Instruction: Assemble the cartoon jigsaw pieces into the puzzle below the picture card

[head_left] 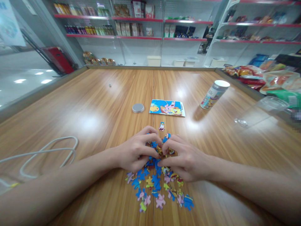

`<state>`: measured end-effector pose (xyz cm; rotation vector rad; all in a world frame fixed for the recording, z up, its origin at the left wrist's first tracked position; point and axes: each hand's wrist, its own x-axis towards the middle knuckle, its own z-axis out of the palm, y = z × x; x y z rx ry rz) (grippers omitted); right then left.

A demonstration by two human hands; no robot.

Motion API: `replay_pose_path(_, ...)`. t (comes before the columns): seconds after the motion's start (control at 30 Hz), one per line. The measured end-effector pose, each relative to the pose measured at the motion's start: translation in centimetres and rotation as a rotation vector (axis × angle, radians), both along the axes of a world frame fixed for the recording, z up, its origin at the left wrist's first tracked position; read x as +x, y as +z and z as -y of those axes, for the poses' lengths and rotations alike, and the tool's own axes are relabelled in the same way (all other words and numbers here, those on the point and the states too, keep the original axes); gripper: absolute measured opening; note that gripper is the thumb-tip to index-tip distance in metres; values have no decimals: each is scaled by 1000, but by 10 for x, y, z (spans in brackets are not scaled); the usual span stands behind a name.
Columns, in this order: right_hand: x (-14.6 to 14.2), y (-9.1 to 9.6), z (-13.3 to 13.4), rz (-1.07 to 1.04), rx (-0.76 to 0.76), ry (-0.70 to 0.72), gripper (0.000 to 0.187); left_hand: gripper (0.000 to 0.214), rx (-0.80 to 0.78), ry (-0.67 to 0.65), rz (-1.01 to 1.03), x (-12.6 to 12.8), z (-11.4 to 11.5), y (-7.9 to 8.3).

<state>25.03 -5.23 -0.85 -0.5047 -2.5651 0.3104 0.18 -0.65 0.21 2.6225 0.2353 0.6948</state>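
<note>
A loose heap of jigsaw puzzle pieces [155, 180] in blue, pink and yellow lies on the wooden table in front of me. My left hand [141, 149] reaches into the heap from the left, its bent fingers spread over the pieces. From the right, my right hand [182, 157] does the same, fingers curved and apart, with the fingertips close to those of the left. The pieces under both hands are partly hidden. One single piece [161, 126] lies just beyond the fingers. Behind it is a cartoon picture card [167, 108], with a round silver lid [138, 108] beside it.
A printed cylindrical can [214, 95] stands at the right, near a clear plastic cup [261, 111] on its side. A white cable [49, 150] loops at the left. Snack bags [249, 75] lie along the right edge. Stocked shelves [138, 20] stand behind the table.
</note>
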Motion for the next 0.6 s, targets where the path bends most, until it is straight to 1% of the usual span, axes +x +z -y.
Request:
replay_pose_path(0.23, 1, 1, -1, -34, -11, 21, 27, 41, 24, 20, 32, 0, -2, -3)
replay_pose_path(0.43, 2, 1, 0, -51, -15, 31, 28, 46, 41, 2, -30, -1, -1, -3)
replay_pose_path(0.6, 2, 1, -2, -105, 31, -33, 33, 43, 45, 42, 51, -1, -1, -4)
